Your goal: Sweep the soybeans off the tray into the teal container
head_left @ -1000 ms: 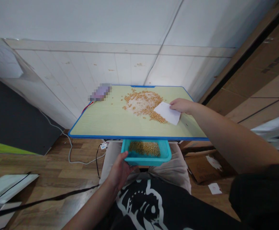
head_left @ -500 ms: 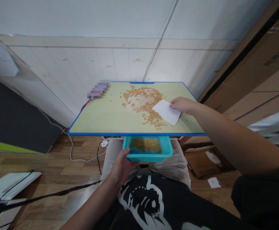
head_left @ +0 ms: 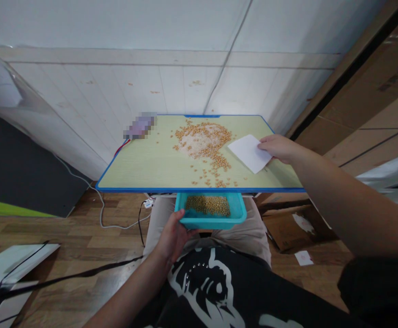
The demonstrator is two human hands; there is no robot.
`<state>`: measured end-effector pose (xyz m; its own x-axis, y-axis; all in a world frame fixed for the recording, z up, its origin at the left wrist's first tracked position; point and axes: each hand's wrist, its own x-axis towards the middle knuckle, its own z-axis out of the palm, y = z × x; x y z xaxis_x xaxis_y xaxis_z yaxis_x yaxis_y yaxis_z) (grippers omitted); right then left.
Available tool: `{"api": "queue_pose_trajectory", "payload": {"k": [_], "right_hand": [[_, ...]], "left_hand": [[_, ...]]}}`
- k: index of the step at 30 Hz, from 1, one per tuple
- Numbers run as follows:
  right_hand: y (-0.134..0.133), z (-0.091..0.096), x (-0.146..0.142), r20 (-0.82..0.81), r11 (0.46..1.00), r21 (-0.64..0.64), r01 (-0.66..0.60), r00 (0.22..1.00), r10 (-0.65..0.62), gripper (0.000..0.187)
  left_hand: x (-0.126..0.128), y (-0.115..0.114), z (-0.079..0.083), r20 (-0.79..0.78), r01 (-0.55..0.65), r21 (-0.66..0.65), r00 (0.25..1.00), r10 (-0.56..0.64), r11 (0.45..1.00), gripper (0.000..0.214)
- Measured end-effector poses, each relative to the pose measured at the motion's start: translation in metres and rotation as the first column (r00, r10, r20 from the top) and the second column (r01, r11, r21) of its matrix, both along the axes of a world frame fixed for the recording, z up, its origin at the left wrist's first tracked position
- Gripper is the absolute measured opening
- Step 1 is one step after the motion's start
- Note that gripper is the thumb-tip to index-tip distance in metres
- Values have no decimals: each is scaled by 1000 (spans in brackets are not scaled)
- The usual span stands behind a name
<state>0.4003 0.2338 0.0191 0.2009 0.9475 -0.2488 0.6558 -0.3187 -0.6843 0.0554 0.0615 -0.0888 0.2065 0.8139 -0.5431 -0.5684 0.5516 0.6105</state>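
My right hand [head_left: 276, 146] pinches the edge of a white sheet of paper [head_left: 250, 154], tilted just above the tabletop at the right of a pile. The pile mixes round tan soybeans [head_left: 219, 160] with pale grains like rice [head_left: 199, 142]. Loose beans trail from it to the table's front edge. Below that edge, my left hand [head_left: 175, 234] grips the near left corner of a turquoise plastic tray [head_left: 215, 222], thumb on the rim and fingers underneath. Beans [head_left: 208, 205] lie in the tray, which is over my lap; its far side is under the table edge.
The small table [head_left: 133, 168] has a blue rim and stands against a white wall. A blurred purple item [head_left: 140, 126] with a red cord lies at its far left corner. Cardboard boxes [head_left: 297, 228] are on the right, cables [head_left: 102, 209] on the floor at left.
My right hand and the paper have moved right, away from the pile. More beans are now spread near the table's front edge. My left hand and the tray have stayed put.
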Motion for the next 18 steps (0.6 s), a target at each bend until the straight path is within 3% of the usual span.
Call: {"api": "queue_pose_trajectory", "payload": {"k": [7, 18], "right_hand": [[-12, -7, 22, 24, 998, -18, 57, 998, -57, 13], [-39, -7, -16, -4, 1000, -15, -8, 1000, 8, 12]], "left_hand": [[0, 1, 0, -2, -15, -10, 1000, 15, 1000, 55], [-6, -2, 6, -31, -15, 7, 999, 15, 1000, 53]]}}
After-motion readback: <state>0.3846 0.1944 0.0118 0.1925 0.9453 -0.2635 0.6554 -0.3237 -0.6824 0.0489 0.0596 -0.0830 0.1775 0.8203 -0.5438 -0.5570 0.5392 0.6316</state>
